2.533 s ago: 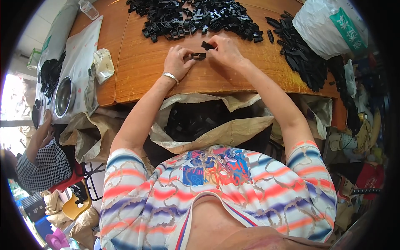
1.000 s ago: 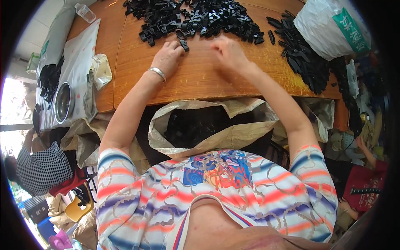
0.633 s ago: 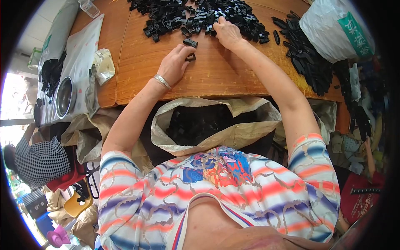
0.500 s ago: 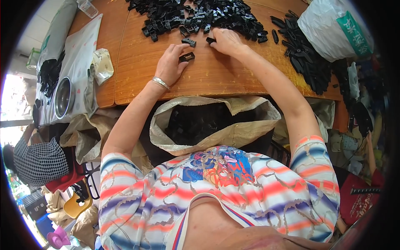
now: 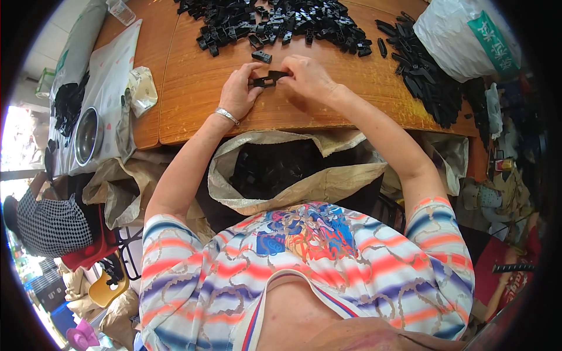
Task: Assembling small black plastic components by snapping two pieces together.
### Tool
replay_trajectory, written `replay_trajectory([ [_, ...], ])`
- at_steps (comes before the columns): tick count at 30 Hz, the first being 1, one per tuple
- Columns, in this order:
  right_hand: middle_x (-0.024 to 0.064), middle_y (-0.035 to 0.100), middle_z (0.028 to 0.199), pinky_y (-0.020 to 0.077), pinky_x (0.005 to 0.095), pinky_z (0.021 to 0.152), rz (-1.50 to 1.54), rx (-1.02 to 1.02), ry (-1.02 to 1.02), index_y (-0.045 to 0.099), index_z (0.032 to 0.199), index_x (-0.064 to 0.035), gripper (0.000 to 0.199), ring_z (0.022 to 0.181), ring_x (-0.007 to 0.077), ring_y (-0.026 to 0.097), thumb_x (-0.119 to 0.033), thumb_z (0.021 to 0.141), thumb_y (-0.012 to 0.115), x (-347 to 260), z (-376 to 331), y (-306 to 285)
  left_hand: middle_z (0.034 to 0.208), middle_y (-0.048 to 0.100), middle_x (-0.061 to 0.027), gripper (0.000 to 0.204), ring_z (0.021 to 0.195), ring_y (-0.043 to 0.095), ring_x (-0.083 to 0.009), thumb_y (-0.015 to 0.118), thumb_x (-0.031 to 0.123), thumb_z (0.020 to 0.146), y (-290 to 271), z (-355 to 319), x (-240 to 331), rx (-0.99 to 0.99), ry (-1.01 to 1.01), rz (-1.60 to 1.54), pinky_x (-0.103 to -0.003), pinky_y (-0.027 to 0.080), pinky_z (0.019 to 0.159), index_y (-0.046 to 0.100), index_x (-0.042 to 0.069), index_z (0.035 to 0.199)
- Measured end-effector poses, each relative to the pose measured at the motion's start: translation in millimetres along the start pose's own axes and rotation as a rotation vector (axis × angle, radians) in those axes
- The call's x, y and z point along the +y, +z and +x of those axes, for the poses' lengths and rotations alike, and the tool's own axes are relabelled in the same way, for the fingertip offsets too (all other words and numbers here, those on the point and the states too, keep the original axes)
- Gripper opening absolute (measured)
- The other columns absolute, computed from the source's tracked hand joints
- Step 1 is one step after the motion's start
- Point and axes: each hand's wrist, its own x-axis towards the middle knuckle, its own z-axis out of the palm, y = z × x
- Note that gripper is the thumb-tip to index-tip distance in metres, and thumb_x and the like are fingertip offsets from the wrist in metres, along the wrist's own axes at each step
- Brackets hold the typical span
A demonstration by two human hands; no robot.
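Observation:
My left hand (image 5: pixel 237 90) is closed on a small black plastic part (image 5: pixel 263 82) with a rectangular opening. From the right, my right hand (image 5: pixel 307 79) pinches another dark plastic piece (image 5: pixel 277 75) against it; the two pieces touch or overlap between my fingertips. Just beyond my hands a loose black part (image 5: pixel 261 57) lies on the wooden table (image 5: pixel 205 111). A large heap of similar black parts (image 5: pixel 293 23) spreads along the far side. Off to the right is a pile of long, narrow black pieces (image 5: pixel 430 88).
An open woven sack (image 5: pixel 345 178) holding dark pieces hangs between me and the table edge. At the left are a metal bowl (image 5: pixel 88 136), a crumpled clear packet (image 5: pixel 141 90) and a plastic cup (image 5: pixel 121 11). A white plastic bag (image 5: pixel 451 41) stands at the far right.
My right hand has come back from the edge of the heap toward my left hand, bringing its dark piece against the part held there. My left hand has barely moved.

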Motion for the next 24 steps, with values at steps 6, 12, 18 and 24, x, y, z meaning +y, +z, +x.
replay_trajectory([
  [6,0.016,0.061,0.088,0.0498,0.0439,0.071,-0.08,-0.076,-0.041,0.059,0.086,-0.001,0.02,0.084,0.0366,0.062,-0.013,0.077,0.071,-16.8,12.1,10.7,0.089,0.06,-0.0074,0.057,0.083,0.059,-0.0237,0.072,-0.002,0.07,0.5,-0.2,0.2,0.011,-0.057,-0.065,-0.034,0.051,0.077,0.053,0.013,0.121],
  [12,0.0185,0.064,0.087,0.0514,0.0444,0.071,-0.172,-0.235,-0.055,0.06,0.083,0.0009,0.02,0.085,0.0376,0.064,-0.013,0.075,0.073,-22.5,28.6,9.5,0.088,0.061,-0.0074,0.052,0.079,0.061,-0.0208,0.073,0.001,0.073,-2.6,2.8,-5.3,-0.028,-0.036,-0.055,-0.032,0.052,0.074,0.053,0.01,0.12],
  [18,0.0114,0.065,0.067,0.0515,0.0326,0.051,0.142,-0.543,0.268,0.062,0.079,-0.0005,0.038,0.059,0.0211,0.065,-0.026,0.065,0.087,-3.7,52.1,4.9,0.084,0.065,-0.0029,0.019,0.073,0.059,-0.008,0.07,0.01,0.084,-7.1,17.1,-11.2,-0.166,-0.29,-0.246,-0.023,0.051,0.069,0.062,0.0,0.099],
  [24,0.0095,0.065,0.069,0.0493,0.0315,0.046,0.221,-0.603,0.418,0.061,0.083,0.0009,0.039,0.054,0.0176,0.063,-0.026,0.068,0.085,-2.1,56.9,4.7,0.076,0.066,-0.0023,0.014,0.069,0.059,-0.0077,0.073,0.012,0.082,-11.1,33.7,-19.0,-0.271,-0.332,-0.135,-0.024,0.05,0.064,0.065,0.001,0.087],
])
